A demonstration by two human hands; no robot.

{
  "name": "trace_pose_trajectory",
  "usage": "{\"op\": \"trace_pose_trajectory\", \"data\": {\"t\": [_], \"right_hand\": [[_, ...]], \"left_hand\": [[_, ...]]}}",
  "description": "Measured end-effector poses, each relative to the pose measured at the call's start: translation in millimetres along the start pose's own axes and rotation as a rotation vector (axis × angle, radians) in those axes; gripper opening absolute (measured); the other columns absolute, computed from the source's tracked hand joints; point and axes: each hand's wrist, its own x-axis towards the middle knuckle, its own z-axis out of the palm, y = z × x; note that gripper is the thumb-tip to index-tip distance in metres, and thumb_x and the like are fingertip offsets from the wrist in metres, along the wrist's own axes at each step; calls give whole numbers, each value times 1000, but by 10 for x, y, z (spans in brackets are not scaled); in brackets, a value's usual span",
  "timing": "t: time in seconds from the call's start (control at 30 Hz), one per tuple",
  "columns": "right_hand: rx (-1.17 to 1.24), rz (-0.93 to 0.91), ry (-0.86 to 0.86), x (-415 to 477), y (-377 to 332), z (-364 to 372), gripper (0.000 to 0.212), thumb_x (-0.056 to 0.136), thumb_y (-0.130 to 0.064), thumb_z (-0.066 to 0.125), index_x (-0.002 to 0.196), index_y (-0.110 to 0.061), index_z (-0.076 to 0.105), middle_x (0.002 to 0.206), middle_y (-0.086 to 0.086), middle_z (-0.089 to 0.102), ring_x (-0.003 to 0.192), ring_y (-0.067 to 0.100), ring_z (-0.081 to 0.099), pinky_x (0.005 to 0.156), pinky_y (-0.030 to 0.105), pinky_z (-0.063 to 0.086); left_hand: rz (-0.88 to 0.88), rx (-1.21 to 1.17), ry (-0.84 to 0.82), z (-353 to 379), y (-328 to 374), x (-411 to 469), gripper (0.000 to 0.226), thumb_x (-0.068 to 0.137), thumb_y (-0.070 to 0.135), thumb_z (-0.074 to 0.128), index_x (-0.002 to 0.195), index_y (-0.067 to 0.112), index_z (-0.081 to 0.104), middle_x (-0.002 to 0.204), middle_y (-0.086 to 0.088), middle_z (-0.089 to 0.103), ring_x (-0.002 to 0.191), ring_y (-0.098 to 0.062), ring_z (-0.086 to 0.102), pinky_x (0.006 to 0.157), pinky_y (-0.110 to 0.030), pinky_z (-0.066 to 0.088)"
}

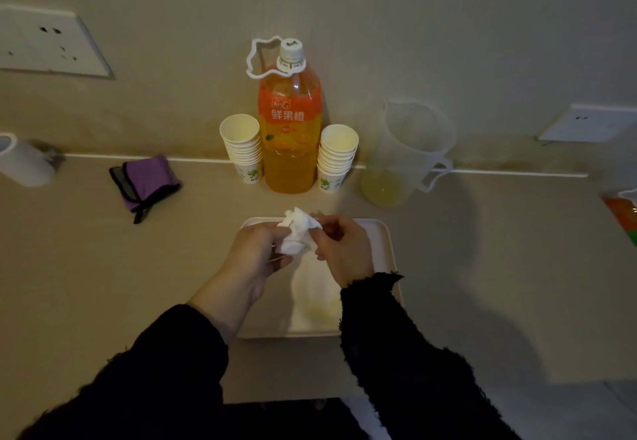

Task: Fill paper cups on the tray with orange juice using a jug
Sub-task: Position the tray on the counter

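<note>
Both hands work over the far half of the tray [383,243], which lies flat on the worktop [103,267] near the person.

Grip state:
- Left hand [256,250]: grip narrow, fingers curled round the left side of a crumpled tissue [297,237].
- Right hand [344,250]: grip narrow, thumb and fingertips pinching the right side of the same crumpled tissue.
- The crumpled tissue is held between the two hands, clear of the tray surface.

Tray contents: a second tissue, the flat tissue [312,289], lies on the tray below the hands. Its near end shows a pale yellow patch.

Task items, all at the far edge of the worktop against the wall:
- Juice bottle [289,136]: upright, capped, centre, holding orange liquid.
- Left cup stack [243,150]: paper cups nested upright, just left of the juice bottle.
- Right cup stack [337,157]: paper cups nested upright, just right of the juice bottle.
- Jug [406,150]: translucent, upright, right of the right cup stack, handle pointing right, with a shallow layer of pale yellow liquid at the bottom.

Other items: a folded purple pouch [144,184] lies on the worktop, far left of the tray.
</note>
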Motion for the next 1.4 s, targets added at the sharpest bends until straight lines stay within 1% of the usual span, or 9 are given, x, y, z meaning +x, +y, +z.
{"op": "trace_pose_trajectory", "data": {"t": [0.1, 0.27, 0.43, 0.5, 0.6, 0.8, 1.13, 1.3, 1.4], "right_hand": [[-46, -36, -21, -24, 35, -45, 30, 82, -6, 62, 69, -32, 57, 58, -9, 56, 54, 11, 55, 62, 35, 51], [22, 86, -237, -12, 62, -95, 13, 81, -15, 61, 82, -25, 69, 79, 0, 68, 78, 20, 66, 82, 37, 56], [-72, 183, -237, 113, 257, -298, 20, 81, -10, 72, 70, -20, 59, 71, -1, 60, 61, 16, 60, 58, 30, 55], [-142, 207, -149, 212, 325, -485, 18, 86, -8, 66, 72, -13, 57, 69, 1, 59, 58, 16, 58, 53, 23, 52], [-506, 211, -38, 353, 469, -802, 6, 87, -18, 65, 83, -14, 64, 81, 6, 66, 76, 22, 62, 71, 29, 50], [-1116, 333, -302, 290, 770, -1069, 22, 91, -22, 51, 107, -16, 65, 112, 6, 63, 101, 25, 59, 81, 27, 43], [-1250, 345, -339, 182, 845, -890, 26, 94, -23, 46, 106, -7, 63, 111, 11, 63, 100, 27, 61, 73, 28, 43], [-1217, 451, -312, 83, 861, -767, 26, 96, -22, 45, 106, -5, 62, 107, 11, 65, 94, 26, 64, 72, 28, 47], [-1160, 522, -336, 38, 866, -701, 18, 93, -17, 49, 88, -4, 60, 105, 11, 66, 93, 24, 64, 70, 26, 47]], "left_hand": [[-30, 57, -112, 25, -15, -19, 11, 91, 25, 56, 86, 16, 59, 77, -4, 62, 70, -20, 59, 62, -28, 46], [270, 191, 7, 72, -165, 1, 20, 88, 6, 63, 69, 11, 58, 60, -3, 58, 59, -16, 54, 63, -28, 45], [-87, 173, -186, 37, -167, 111, 38, 99, 38, 41, 89, 12, 65, 79, -6, 70, 65, -17, 65, 69, -30, 47], [-30, 301, -62, -38, -205, 213, 25, 98, 29, 47, 90, 13, 64, 86, -7, 69, 68, -18, 63, 65, -27, 44], [138, 541, 159, -276, -318, 400, 13, 89, 25, 58, 79, 17, 63, 91, -15, 66, 77, -28, 63, 68, -32, 47], [200, 1397, 323, -701, -541, 643, 28, 93, 19, 42, 116, 5, 48, 113, -18, 48, 104, -38, 49, 77, -40, 40], [141, 1405, 236, -835, -586, 749, 17, 92, 21, 50, 95, 7, 60, 103, -19, 62, 97, -36, 59, 76, -34, 43], [129, 1370, 224, -841, -535, 738, 21, 82, 13, 57, 70, 21, 42, 90, -14, 57, 96, -36, 60, 74, -33, 45], [129, 1374, 206, -861, -533, 751, 12, 79, 15, 59, 73, 20, 50, 92, -14, 62, 92, -35, 61, 76, -33, 48]]}}
